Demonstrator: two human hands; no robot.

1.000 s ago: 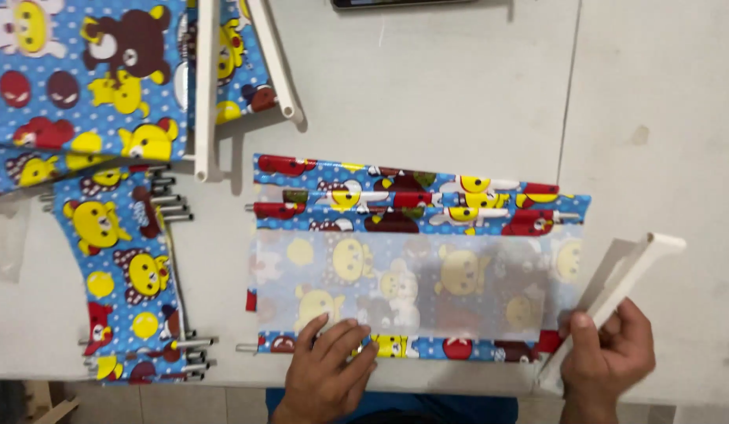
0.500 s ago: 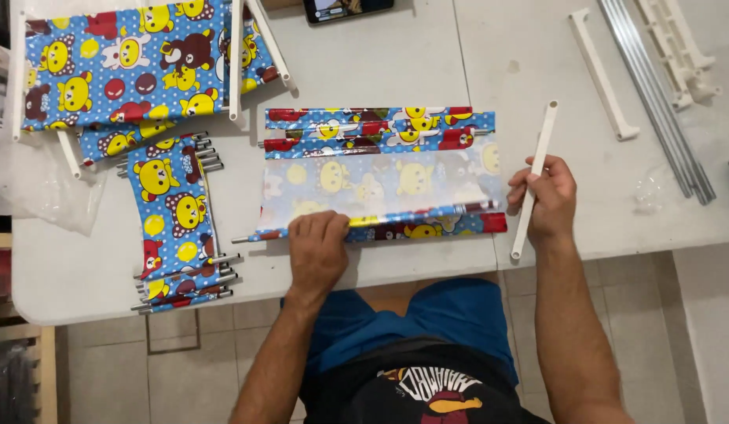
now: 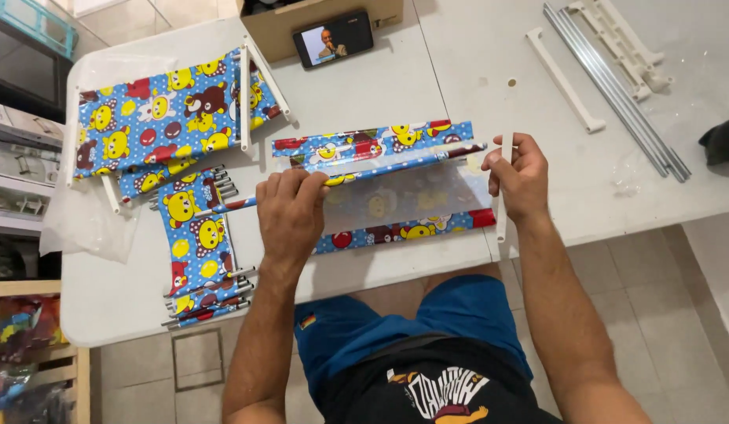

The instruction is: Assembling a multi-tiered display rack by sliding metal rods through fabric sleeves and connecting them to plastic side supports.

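Observation:
On the white table [image 3: 364, 86] lies a blue cartoon-print fabric panel [image 3: 380, 145] with a translucent middle section. My left hand [image 3: 290, 216] is closed on a fabric-covered rod [image 3: 388, 166] that runs across the panel, gripping it near its left end. My right hand [image 3: 522, 177] grips a white plastic connector bar [image 3: 507, 157] held upright at the rod's right end, the bar touching the rod's tip.
More printed fabric panels with rods [image 3: 195, 235] and a framed panel [image 3: 164, 118] lie at the left. A phone [image 3: 333, 38] leans on a cardboard box [image 3: 317, 16]. White bars [image 3: 565, 78] and metal rods [image 3: 616, 90] lie at the right. A clear plastic bag [image 3: 86, 224] hangs at the left edge.
My left hand has lifted off the panel's lower edge and taken hold of the rod. My right hand has brought the white bar upright against the rod's right end. The camera view widened.

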